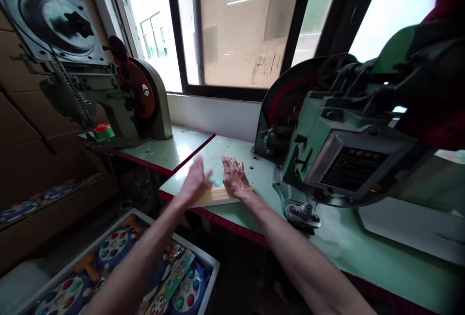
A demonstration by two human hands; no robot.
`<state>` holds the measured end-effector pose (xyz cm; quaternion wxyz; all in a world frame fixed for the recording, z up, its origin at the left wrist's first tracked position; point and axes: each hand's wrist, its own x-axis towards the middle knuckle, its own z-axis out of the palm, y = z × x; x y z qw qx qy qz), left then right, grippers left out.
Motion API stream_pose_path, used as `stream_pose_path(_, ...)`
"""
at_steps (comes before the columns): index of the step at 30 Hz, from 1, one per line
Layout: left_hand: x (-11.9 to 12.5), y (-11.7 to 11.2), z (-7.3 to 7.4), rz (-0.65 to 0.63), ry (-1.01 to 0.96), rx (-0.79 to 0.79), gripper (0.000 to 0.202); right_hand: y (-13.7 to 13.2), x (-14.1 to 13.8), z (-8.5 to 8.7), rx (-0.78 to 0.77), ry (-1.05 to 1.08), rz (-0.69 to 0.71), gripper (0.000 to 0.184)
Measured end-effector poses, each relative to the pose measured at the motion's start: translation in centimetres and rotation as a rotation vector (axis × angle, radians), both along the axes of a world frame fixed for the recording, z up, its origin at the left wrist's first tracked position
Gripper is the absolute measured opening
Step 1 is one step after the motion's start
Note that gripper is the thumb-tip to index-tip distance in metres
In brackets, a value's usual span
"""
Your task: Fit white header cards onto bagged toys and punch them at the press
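Both of my arms reach forward over the pale green table (250, 213). My right hand (234, 177) lies flat with fingers stretched out on a stack of thin boards (214, 196) at the table's left edge. My left hand (196, 179), blurred by motion, is at the left side of the same stack, fingers extended. A small coloured print shows on the top board between the hands.
A green press machine (337, 145) stands close on the right, its head over the table. A second machine (119, 97) sits on another table at the left. Below, a grey bin (209, 262) holds colourful round toy boards. A window is behind.
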<state>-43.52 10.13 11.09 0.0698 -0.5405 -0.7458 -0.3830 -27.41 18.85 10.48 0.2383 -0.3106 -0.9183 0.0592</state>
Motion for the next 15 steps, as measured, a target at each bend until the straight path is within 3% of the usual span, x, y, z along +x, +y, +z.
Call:
stream_pose_path(2, -0.1, 0.6, -1.9, -0.048, 0.006, -0.154, 0.068, -0.3, 0.2, 3.4, 0.072, 0.041, 0.004, 0.062)
stream_pose_path(4, -0.1, 0.9, -3.4, -0.065, 0.013, -0.212, 0.067, -0.6, 0.2, 6.6, 0.188, 0.150, -0.010, 0.060)
stream_pose_path(6, -0.1, 0.8, -3.8, -0.063, 0.010, -0.191, 0.068, -0.9, -0.1, 8.0, 0.268, 0.238, -0.040, 0.060)
stream_pose_path(8, -0.1, 0.5, -3.4, -0.062, -0.006, -0.185, 0.068, -1.3, -0.5, 6.8, 0.244, 0.222, -0.036, 0.058)
stream_pose_path(12, 0.4, -0.4, -2.5, -0.049, -0.001, -0.199, 0.060, -2.5, -0.5, 0.4, 0.095, 0.040, 0.077, 0.051)
stream_pose_path(15, 0.7, -0.8, -2.0, -0.032, -0.024, -0.204, 0.052, -3.1, 1.5, -2.2, 0.082, -0.023, 0.156, 0.046)
